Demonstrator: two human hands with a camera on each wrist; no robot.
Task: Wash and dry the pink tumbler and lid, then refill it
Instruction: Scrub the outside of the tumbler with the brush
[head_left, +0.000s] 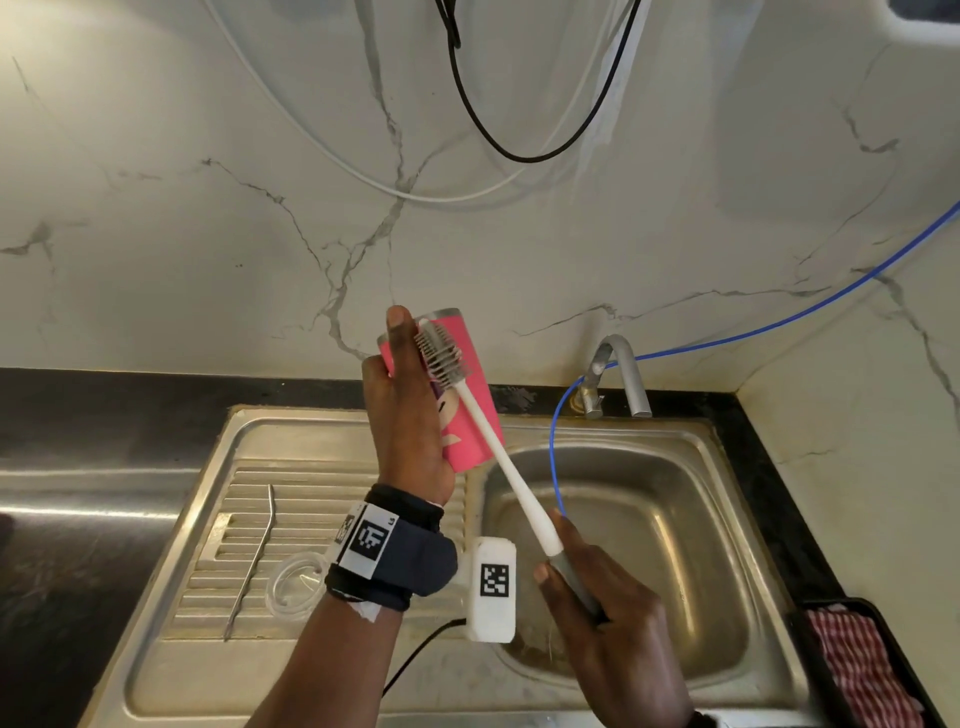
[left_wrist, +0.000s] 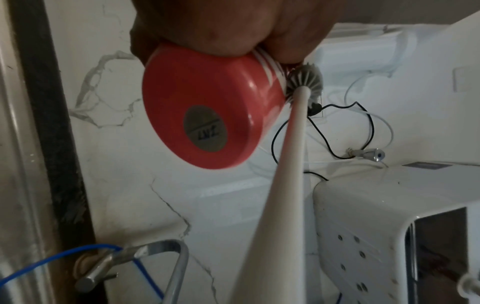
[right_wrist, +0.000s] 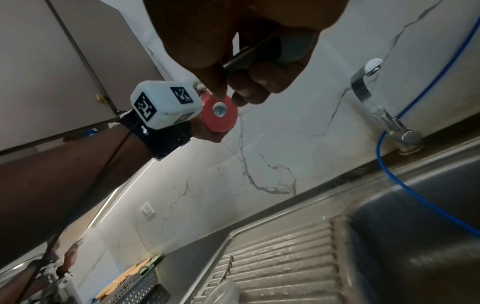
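Note:
My left hand (head_left: 400, 395) grips the pink tumbler (head_left: 462, 410) above the sink's left edge, tilted with its mouth up and away. Its pink base (left_wrist: 197, 115) fills the left wrist view and shows small in the right wrist view (right_wrist: 219, 115). My right hand (head_left: 587, 587) holds the grey grip of a long white bottle brush (head_left: 498, 467). The bristle head (head_left: 441, 356) lies against the tumbler's outer side near the rim, beside my left fingers. The clear lid (head_left: 296, 584) lies on the drainboard, partly behind my left wrist.
A steel sink basin (head_left: 675, 519) lies under my right hand, with a tap (head_left: 623, 374) and a blue hose (head_left: 558, 467) running into it. A metal straw (head_left: 254, 556) rests on the ribbed drainboard (head_left: 249, 499). A red checked cloth (head_left: 857, 670) sits in a black tray at right.

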